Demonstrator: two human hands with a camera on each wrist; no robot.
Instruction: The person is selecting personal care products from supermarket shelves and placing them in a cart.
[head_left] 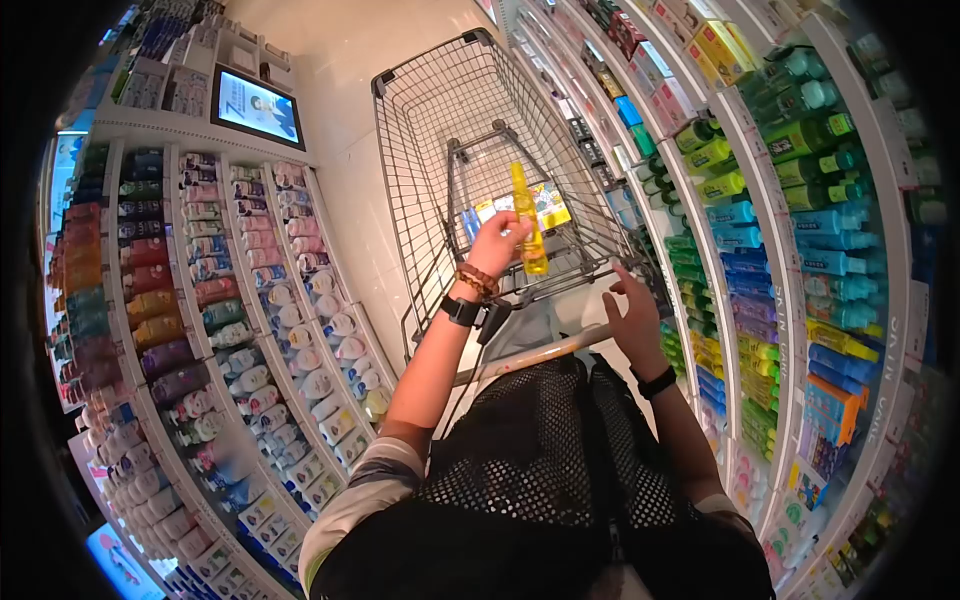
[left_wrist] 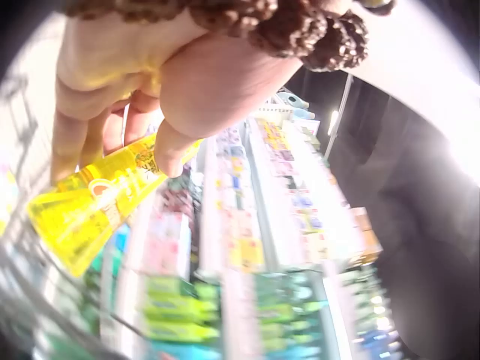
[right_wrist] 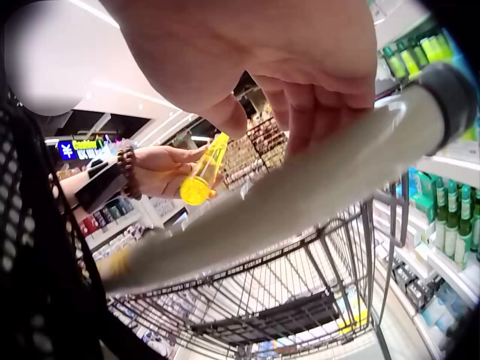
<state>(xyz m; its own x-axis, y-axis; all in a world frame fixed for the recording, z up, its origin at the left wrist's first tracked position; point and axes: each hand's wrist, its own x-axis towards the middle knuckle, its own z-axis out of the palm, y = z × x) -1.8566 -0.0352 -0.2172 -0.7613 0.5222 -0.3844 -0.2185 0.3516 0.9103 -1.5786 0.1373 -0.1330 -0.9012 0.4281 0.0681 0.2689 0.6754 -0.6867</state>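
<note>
The left hand (head_left: 500, 243) pinches a slim yellow bottle (head_left: 531, 225) over the cart's near end. In the left wrist view, thumb and fingers (left_wrist: 172, 150) wrap the bottle (left_wrist: 94, 206), whose wide end points away from the hand. The right wrist view also shows the left hand (right_wrist: 161, 171) round the yellow bottle (right_wrist: 206, 174). Just above the cart's handle (head_left: 548, 352) is the right hand (head_left: 634, 318), fingers loosely bent and holding nothing. In the right wrist view the right hand (right_wrist: 277, 67) is beside the handle bar (right_wrist: 300, 191); whether its fingertips touch it cannot be told.
The wire shopping cart (head_left: 415, 110) holds a few packages (head_left: 549, 205) in its basket. Shelves of bottles (head_left: 735, 235) stand close on the right, and shelves of packs and bottles (head_left: 215, 270) on the left. A lit screen (head_left: 256, 107) is at the upper left; pale floor (head_left: 345, 200) shows between.
</note>
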